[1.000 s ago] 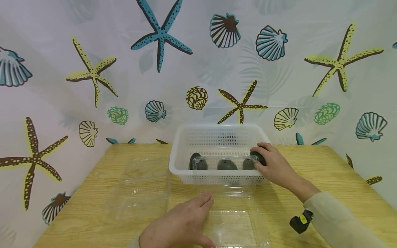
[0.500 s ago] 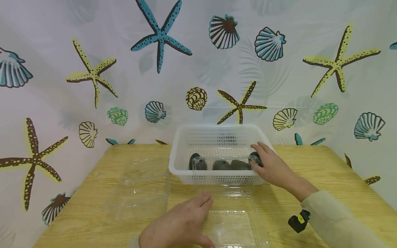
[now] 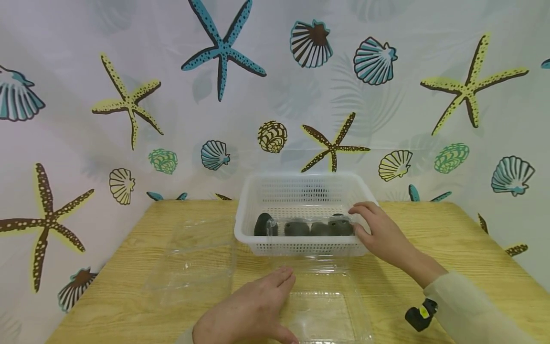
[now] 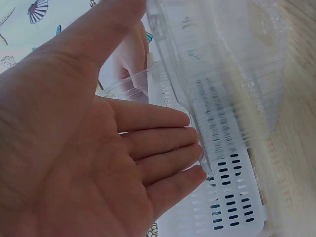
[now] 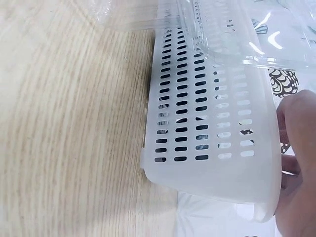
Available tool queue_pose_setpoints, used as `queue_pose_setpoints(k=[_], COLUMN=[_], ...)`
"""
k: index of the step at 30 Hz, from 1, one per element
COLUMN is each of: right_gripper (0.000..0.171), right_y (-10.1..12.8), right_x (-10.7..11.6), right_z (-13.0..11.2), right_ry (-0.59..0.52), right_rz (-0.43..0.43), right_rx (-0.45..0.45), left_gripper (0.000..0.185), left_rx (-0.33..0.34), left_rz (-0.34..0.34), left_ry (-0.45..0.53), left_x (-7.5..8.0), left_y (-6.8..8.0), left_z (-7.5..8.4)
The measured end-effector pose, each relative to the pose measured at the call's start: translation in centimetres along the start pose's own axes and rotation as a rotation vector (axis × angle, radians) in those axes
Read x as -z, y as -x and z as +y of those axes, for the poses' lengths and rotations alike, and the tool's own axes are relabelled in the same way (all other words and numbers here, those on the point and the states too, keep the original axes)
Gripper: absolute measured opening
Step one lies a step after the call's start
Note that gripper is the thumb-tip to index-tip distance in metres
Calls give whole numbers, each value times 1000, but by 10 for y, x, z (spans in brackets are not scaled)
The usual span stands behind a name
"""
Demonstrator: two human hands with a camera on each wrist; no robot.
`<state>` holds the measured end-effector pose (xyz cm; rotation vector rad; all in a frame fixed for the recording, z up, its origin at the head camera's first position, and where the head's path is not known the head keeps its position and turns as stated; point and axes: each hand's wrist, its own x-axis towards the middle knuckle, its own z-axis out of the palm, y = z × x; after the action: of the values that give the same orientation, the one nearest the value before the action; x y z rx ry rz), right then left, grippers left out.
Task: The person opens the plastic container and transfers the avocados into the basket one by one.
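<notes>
1. Head view: the right hand (image 3: 380, 229) reaches into the white basket (image 3: 301, 241), fingers curled on a clear tray (image 3: 309, 224) of dark items.
2. The left hand (image 3: 249, 313) lies flat, fingers relaxed, on the clear container (image 3: 331, 315).
3. Judged next: lifting the tray out level.

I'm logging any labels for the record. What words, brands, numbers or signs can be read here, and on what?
None can be read.
The white basket, the clear plastic box under the left hand and the dark objects by the right hand show no print.
The curtain bears only pictures of starfish and shells.
The small yellow mark on the black wrist device is too small to read.
</notes>
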<state>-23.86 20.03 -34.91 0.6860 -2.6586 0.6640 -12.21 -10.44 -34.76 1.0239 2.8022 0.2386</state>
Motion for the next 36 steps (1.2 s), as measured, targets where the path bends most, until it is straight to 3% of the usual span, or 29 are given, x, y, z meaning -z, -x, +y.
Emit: queue_pose_setpoints(k=[5, 11, 18, 30, 36], right_gripper=[23, 24, 30, 37, 46], right_y=[11, 26, 46, 79, 89], right_x=[3, 9, 13, 14, 11], right_z=[1, -3, -5, -18, -27], right_ry=[5, 24, 12, -25, -66], right_rz=[114, 184, 215, 233, 237], right_rx=[79, 130, 162, 158, 236], left_gripper=[109, 110, 109, 111, 111], left_rx=[-3, -14, -34, -19, -10], left_rz=[1, 15, 43, 7, 12], left_ry=[0, -9, -33, -5, 6], left_x=[0, 0, -2, -1, 0], left_y=[-1, -1, -2, 0, 0], left_z=[1, 2, 2, 1, 2])
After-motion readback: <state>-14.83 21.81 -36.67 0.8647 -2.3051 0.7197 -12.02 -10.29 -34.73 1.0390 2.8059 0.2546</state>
